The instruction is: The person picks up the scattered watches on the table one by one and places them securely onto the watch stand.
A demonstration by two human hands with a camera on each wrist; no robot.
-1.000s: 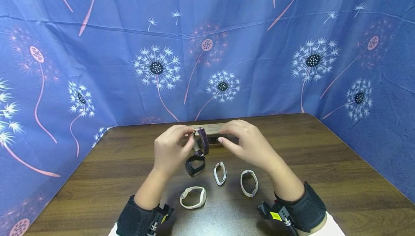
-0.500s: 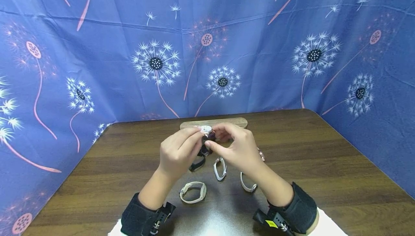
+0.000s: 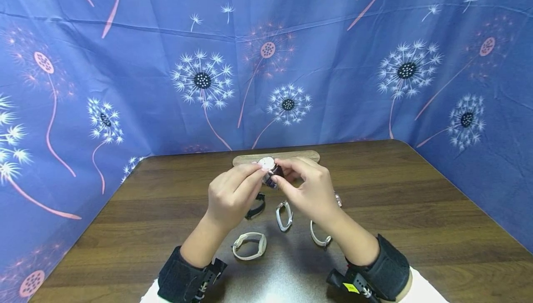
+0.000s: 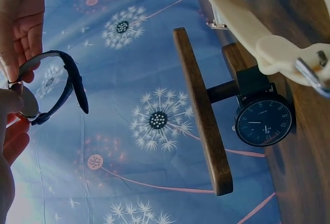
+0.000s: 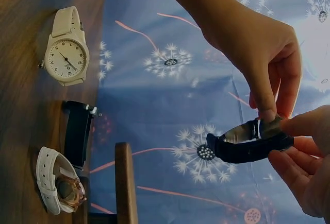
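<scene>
Both hands hold a wristwatch with a dark strap and a pale round face (image 3: pixel 266 163) in front of the wooden stand. My left hand (image 3: pixel 234 194) pinches the watch near its case from the left. From the other side, my right hand (image 3: pixel 310 187) grips it between thumb and fingers. The dark strap (image 4: pixel 76 82) loops below the case in the left wrist view; the right wrist view shows the strap (image 5: pixel 250 151) side-on between the fingertips. On the table below lies a black watch (image 3: pixel 257 208), its black dial (image 4: pixel 264 121) facing the left wrist camera.
A wooden T-shaped stand (image 3: pixel 245 159) is at the back, its bar (image 4: pixel 203 116) raised. Nearer lie a cream watch (image 3: pixel 261 246), a slim white watch (image 3: pixel 279 217) and another pale watch (image 3: pixel 319 239). A rose-coloured metallic piece (image 3: pixel 337 199) shows past the right forearm. Dandelion-patterned cloth hangs behind.
The right hand has come in from the right and taken hold of the watch that the left hand held. The watch has turned, so its pale face points up, and has shifted slightly right.
</scene>
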